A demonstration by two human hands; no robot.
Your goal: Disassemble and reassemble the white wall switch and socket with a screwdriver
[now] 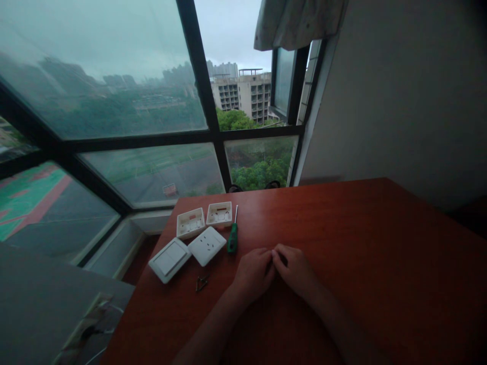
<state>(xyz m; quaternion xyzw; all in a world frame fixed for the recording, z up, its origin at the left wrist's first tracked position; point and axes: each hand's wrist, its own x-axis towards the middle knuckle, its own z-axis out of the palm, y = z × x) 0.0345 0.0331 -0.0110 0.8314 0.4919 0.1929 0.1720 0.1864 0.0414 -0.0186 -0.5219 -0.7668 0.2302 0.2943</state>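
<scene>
The left hand (254,274) and right hand (296,269) are resting together over the tabletop (342,238), their fingers curling inward, partly closed, and meeting at the tips; whether anything is sitting between them, I cannot tell. At eleven o'clock from the left hand, a green-handled screwdriver (232,238) is lying with its shaft pointing toward twelve. At ten o'clock, a white socket plate (207,246) is lying face up just beside the handle, and a white switch plate (170,260) is lying farther out, between nine and ten. Beyond the plates, two open white boxes are sitting side by side: the left box (190,223) near ten o'clock, the right box (219,214) near eleven. A few small screws (201,283) are lying in a loose cluster at nine o'clock. Toward twelve, a dark-framed window (213,137) is rising behind the tabletop.
</scene>
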